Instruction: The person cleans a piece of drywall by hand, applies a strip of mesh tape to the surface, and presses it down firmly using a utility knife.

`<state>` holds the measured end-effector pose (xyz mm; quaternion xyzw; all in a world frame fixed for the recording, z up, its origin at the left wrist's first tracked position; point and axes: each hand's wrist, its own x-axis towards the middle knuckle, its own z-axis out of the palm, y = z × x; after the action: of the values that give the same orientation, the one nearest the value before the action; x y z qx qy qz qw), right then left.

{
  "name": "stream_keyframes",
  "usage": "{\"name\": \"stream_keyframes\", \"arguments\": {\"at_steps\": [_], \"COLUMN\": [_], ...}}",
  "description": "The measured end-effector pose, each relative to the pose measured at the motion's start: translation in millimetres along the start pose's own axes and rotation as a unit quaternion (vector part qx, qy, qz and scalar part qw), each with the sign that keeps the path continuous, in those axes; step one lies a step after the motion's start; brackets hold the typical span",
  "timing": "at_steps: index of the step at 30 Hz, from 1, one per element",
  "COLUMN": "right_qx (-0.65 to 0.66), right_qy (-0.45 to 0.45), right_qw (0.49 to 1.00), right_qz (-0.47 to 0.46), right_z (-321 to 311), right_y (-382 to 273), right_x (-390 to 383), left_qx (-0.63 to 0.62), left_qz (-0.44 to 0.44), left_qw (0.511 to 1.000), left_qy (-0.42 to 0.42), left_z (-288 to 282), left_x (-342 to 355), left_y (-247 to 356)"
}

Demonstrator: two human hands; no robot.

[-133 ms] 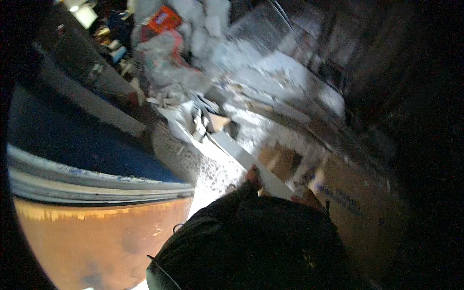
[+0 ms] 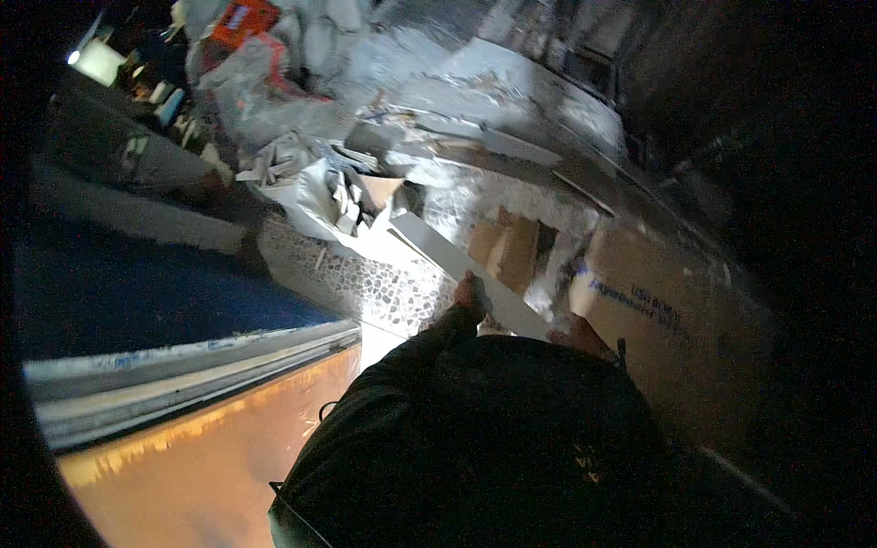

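Note:
Low in front of me I have a long pale grey board held slanting from upper left to lower right. My left hand is closed on the board's left edge. My right hand, dim and partly blurred, grips its lower right end. Its far end lies near a white sack stuffed with pale offcuts and paper, resting on the speckled floor. My dark sleeves and clothing fill the bottom of the view.
Brown cardboard sheets stand at the right, with another piece beside the board. Clear plastic bags, an orange item and white debris lie farther off. A blue panel and orange-brown surface line the left.
The view has turned slightly. The board and both hands sit a little higher in the picture, and the white sack has shifted up and left in it.

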<state>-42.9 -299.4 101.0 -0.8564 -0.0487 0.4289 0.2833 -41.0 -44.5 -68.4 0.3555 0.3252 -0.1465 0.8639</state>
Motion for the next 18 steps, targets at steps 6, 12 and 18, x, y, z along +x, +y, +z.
{"name": "stream_keyframes", "arguments": {"at_steps": [6, 12, 18], "right_qx": [-0.02, -0.003, 0.088], "right_qy": [0.085, 0.132, 0.234], "right_qw": [0.996, 0.985, 0.958], "right_qz": [0.018, 0.115, 0.139], "right_z": [64.8, 157.5, 209.7], "right_y": [-9.5, 10.3, 39.5], "right_x": [-17.2, 19.9, 50.9], "left_qx": [-0.054, 0.114, 0.229], "left_qz": [-0.201, -0.192, -0.172], "left_qw": [0.978, 0.975, 0.949], "left_qy": [-0.03, -0.019, 0.134], "left_z": [-36.3, -148.0, -257.2], "left_x": [-15.0, -48.5, -82.5], "left_y": [-17.5, 33.3, 58.3]}}
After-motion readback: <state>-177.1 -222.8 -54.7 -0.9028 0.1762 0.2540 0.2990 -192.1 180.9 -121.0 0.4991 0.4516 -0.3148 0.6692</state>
